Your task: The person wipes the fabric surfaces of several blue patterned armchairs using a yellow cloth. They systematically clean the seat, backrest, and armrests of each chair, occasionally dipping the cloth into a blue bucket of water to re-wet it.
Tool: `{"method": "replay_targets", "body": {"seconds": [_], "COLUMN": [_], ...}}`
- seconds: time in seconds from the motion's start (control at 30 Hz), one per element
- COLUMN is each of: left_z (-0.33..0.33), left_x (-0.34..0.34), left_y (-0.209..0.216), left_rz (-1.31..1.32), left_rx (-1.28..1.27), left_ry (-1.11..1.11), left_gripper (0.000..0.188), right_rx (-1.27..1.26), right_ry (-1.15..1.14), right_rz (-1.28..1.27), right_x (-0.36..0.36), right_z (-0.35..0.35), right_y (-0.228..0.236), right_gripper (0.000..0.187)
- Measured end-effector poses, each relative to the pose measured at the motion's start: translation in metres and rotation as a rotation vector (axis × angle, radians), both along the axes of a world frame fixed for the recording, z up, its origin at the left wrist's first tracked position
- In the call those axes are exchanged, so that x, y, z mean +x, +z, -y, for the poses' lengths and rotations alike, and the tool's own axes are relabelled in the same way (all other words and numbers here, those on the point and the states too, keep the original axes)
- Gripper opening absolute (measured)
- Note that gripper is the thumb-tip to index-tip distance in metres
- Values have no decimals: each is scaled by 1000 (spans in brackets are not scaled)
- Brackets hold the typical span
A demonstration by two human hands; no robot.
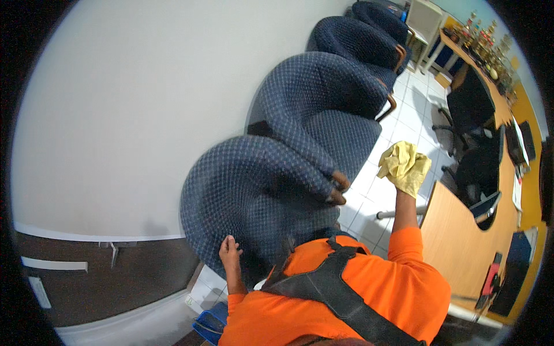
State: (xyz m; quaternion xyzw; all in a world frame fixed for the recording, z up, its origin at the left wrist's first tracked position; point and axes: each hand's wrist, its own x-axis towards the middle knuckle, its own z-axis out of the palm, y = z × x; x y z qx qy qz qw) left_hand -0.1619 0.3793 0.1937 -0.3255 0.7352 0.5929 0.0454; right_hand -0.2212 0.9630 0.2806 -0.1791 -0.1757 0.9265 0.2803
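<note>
A crumpled yellow cloth (411,167) is in my right hand (402,191), raised over the tiled floor between the chairs and the desk. The cloth hides most of that hand and its fingers. My left hand (231,247) is at the left side of the nearest blue checked armchair (231,173), with loosely bent fingers and nothing visible in them. Whether it touches the upholstery I cannot tell. A second matching armchair (340,135) with wooden arm ends stands just beyond the nearest one.
More blue armchairs (355,46) line the white wall (133,115). To the right runs a wooden desk (461,248) with black office chairs (470,104) beside it. Trophies (485,43) stand at the far end. A blue container (210,323) sits at lower left.
</note>
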Motion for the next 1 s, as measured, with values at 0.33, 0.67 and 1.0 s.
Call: {"method": "replay_targets", "body": {"seconds": [0.33,0.67,1.0], "left_z": [-142,-169,-246], "left_x": [-126,-236,-328], "left_y": [24,-14,-56], "left_rz": [-98,-113,-57], "left_rx": [-159,-483,-764], "left_ry": [-336,-378,-215], "left_gripper": [56,71,82], "right_rx": [63,36,206], "right_ry": [71,-23,-143], "right_rz": [31,122,135], "right_x": [-82,-90,-257], "right_z": [-105,-105,-228], "right_y": [-5,-17,-88], "right_gripper": [53,38,27]}}
